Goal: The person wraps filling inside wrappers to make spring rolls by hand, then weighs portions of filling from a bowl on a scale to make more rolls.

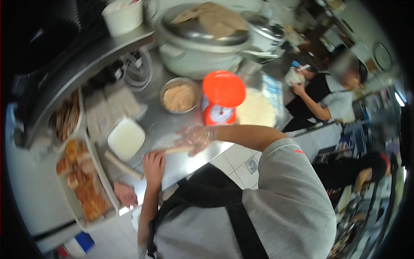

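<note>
My left hand [154, 166] is bare, with its fingers closed around the left end of a pale stick [177, 150] over the counter's front edge. The stick's other end meets my right hand [195, 139], which wears a clear glove and has its fingers spread, slightly blurred. A second pale stick [123, 165] lies to the left, below a square white container [126, 138]. Beyond my hands stand a red scale [221, 113] with a round red pan [224, 88] and a metal bowl [179, 96] of light shreds.
A large lidded cooker [194, 60] stands at the back. On the left are a tray [113, 196] of browned food and wrapped packs [110, 110]. A co-worker [325, 93] holds a white cup at right; another person [351, 172] bends farther down.
</note>
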{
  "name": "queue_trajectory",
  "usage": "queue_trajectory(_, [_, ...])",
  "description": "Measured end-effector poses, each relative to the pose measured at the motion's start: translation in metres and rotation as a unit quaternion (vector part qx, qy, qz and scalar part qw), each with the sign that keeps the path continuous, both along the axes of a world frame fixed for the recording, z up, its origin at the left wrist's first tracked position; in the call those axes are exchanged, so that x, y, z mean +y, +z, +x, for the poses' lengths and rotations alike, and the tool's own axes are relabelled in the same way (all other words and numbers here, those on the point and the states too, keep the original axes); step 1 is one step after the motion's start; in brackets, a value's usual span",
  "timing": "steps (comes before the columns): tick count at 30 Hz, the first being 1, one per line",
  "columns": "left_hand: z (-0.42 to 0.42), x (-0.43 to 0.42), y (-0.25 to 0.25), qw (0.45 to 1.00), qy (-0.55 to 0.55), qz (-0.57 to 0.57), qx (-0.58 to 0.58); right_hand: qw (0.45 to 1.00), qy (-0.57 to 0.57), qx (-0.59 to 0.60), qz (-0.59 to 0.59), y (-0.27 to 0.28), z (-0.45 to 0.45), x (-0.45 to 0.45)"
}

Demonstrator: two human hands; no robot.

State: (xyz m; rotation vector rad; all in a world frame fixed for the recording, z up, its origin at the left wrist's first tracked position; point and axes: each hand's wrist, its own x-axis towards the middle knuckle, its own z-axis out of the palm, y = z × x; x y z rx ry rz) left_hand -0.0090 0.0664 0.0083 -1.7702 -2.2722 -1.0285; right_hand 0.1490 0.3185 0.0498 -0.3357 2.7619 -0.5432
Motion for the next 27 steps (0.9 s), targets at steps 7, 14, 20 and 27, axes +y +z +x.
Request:
queue_trajectory(7, [-0.001, -0.001, 0.004, 1.000, -0.009, -0.003, -0.018, 0.997, 0.011, 0.062, 0.043, 0.002, 0.065, 0.011])
queue_trajectory(14, [0.000, -0.001, 0.006, 1.000, -0.022, -0.018, 0.003, 0.996, 0.008, 0.047, 0.081, 0.006, -0.022, -0.036])
queue_trajectory(20, [-0.006, -0.002, 0.002, 0.999, -0.040, 0.000, -0.010, 0.997, -0.035, 0.067, 0.008, -0.012, -0.066, -0.062])
queue_trajectory(27, [-0.015, 0.008, 0.007, 0.998, -0.059, -0.022, 0.018, 0.986, -0.130, 0.091, 0.058, -0.015, 0.035, -0.027])
